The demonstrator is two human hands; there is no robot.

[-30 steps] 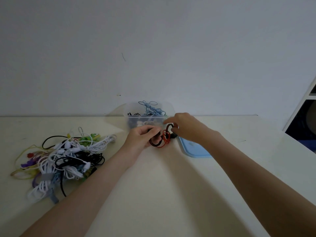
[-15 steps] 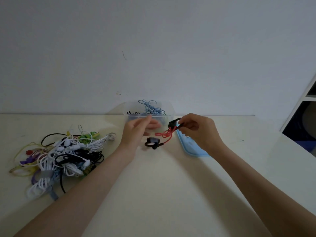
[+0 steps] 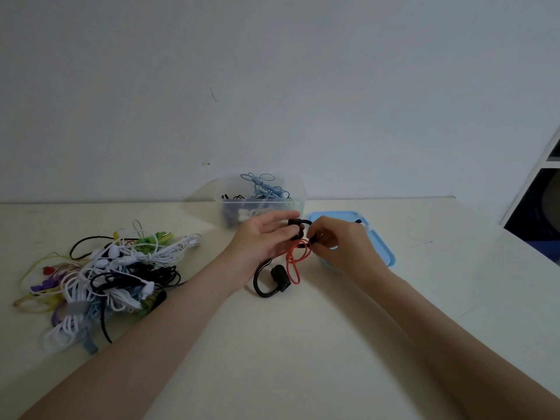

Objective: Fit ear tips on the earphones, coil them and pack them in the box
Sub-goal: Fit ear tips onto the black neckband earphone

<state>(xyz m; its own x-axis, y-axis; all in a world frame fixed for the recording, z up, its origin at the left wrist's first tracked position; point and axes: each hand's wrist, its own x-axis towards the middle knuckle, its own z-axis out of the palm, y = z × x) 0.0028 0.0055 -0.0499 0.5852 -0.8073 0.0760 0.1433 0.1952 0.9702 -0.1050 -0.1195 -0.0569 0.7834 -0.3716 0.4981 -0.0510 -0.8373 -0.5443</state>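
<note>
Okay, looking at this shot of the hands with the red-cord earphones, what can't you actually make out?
All in the head view:
- Ear tips on the red earphones: too small, and the upper bud sits behind the left hand.
- Right hand grip on the cord: fingers curl over it.
- Box contents: cloudy wall blurs them, the left hand covers the front.
- Pile: too tangled to count.
- Lid: partly behind the right hand.

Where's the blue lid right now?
Head view, right of centre: the blue lid lies flat on the table, beside the clear box, behind the right hand.
</note>
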